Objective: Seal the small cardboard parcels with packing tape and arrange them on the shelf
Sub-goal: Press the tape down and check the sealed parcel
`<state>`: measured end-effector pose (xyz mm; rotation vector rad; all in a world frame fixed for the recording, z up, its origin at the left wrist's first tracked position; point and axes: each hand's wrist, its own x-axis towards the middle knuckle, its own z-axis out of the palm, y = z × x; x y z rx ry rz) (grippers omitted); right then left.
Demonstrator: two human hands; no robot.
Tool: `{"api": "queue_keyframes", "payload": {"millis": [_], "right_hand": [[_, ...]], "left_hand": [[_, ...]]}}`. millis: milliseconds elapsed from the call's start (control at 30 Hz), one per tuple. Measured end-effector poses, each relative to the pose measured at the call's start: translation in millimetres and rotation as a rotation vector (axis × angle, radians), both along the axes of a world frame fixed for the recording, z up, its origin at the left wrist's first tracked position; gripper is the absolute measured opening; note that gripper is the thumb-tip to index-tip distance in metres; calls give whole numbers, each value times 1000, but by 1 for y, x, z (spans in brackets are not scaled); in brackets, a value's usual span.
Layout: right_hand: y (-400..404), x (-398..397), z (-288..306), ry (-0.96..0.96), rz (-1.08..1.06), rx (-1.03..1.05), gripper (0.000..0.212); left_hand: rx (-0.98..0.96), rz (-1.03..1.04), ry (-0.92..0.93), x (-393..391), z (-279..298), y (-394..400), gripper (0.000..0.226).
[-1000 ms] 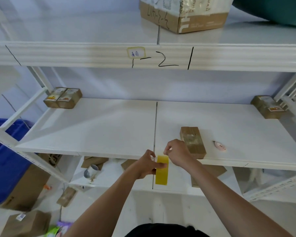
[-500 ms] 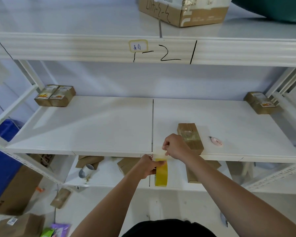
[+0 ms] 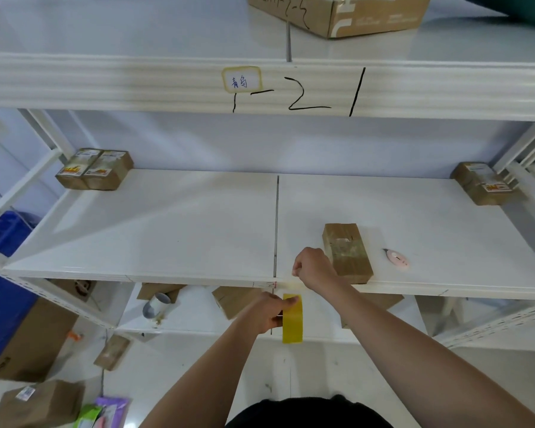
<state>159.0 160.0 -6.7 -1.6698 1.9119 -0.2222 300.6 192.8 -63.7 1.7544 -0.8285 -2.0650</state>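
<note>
Right hand [image 3: 314, 265] drifts up over shelf edge [image 3: 167, 278], pinching clear tape strip.
Left hand [image 3: 267, 313] grips light yellow tape roll [image 3: 292, 319] — sticky, floppy film — hold it taut.

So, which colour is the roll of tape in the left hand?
Yellow. The roll of tape, held by the left hand, shows best in the head view.

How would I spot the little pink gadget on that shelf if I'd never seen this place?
Find the white metal middle shelf and follow its front edge to the right half. Beside the lone brown cardboard parcel lying there, on its right, rests a small pink oval gadget. It is the only pink, rounded item among boxy brown parcels.
</note>
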Motion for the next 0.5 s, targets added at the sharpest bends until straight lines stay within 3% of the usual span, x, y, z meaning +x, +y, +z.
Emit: {"api": "queue_keyframes", "payload": {"millis": [500], "right_hand": [[-21, 5, -30, 14, 23, -26, 15]], "left_hand": [[19, -14, -34, 3, -23, -24, 52]]}}
